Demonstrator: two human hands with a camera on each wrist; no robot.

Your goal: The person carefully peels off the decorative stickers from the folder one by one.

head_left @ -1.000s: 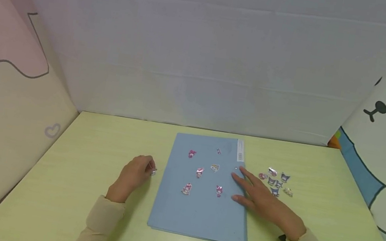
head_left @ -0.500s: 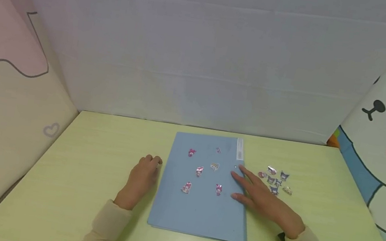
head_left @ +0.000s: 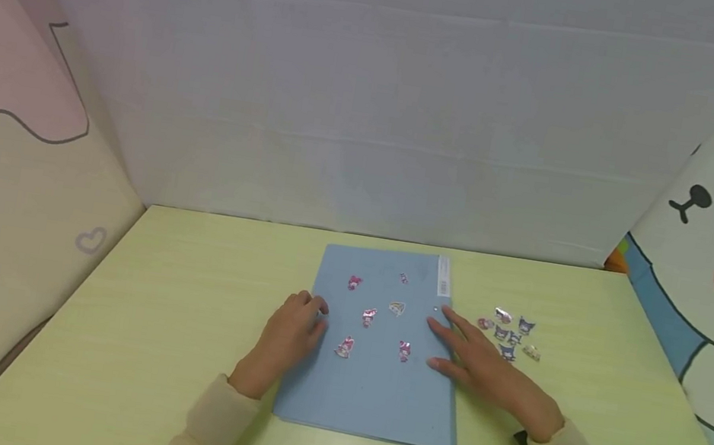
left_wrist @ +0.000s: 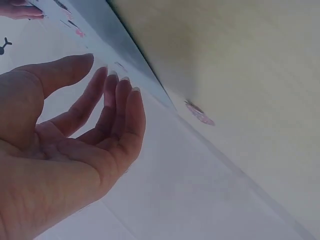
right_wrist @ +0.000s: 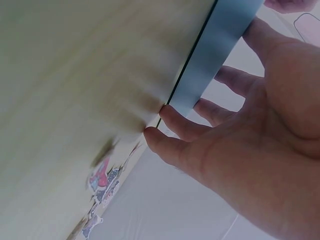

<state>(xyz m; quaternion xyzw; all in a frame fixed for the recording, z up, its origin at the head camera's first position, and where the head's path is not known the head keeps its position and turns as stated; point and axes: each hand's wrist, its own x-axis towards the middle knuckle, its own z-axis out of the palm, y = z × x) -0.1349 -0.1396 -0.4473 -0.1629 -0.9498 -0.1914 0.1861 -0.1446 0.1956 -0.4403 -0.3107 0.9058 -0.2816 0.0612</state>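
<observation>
A light-blue folder (head_left: 365, 397) lies flat on the table, with several small cartoon stickers on its cover, among them a pink one (head_left: 405, 351). Over the folder's left edge is my left hand (head_left: 293, 332). Its fingers are bent and its thumb stands apart from them; I see nothing held between them in the left wrist view. One sticker (left_wrist: 199, 112) shows on the table in that view; the head view does not show it there. My right hand (head_left: 482, 360) rests spread on the folder's right edge, some fingertips on the cover and others on the table (right_wrist: 90, 60).
A loose group of cartoon stickers (head_left: 509, 336) lies on the table right of the folder. A white label (head_left: 444, 276) sits at the folder's upper right corner. Behind the table hangs a white backdrop (head_left: 373, 117), with printed cartoon panels at both sides.
My left hand has moved right, from the table beside the folder to over its left edge. The sticker seen by its fingertips is now out of sight in the head view. My right hand stays put.
</observation>
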